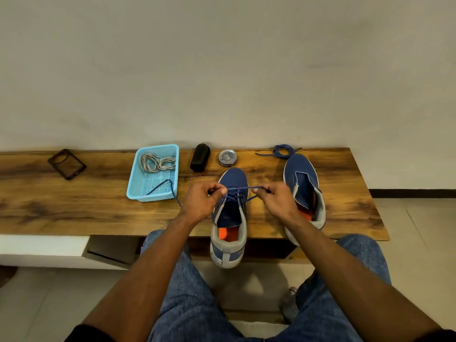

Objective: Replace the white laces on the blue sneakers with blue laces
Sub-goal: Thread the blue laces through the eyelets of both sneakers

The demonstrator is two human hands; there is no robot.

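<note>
A blue sneaker (233, 178) with an orange insole lies toe-away on the wooden table (74, 208), its heel over the front edge. A blue lace (240, 189) is threaded through its eyelets. My left hand (201, 201) pinches one strand at the shoe's left and my right hand (277, 199) pinches the other at its right, the lace stretched between them. One loose end trails left over the light blue basket (138, 183). A second blue sneaker (302, 174), without a lace, lies to the right. Another blue lace (283, 151) is coiled beyond its toe. The white laces (156, 162) lie in the basket.
A black cylindrical object (199, 157) and a round metal tin (228, 157) sit behind the shoes. A dark phone case (66, 164) lies at the far left. A wall rises right behind the table. My knees in jeans are below the front edge.
</note>
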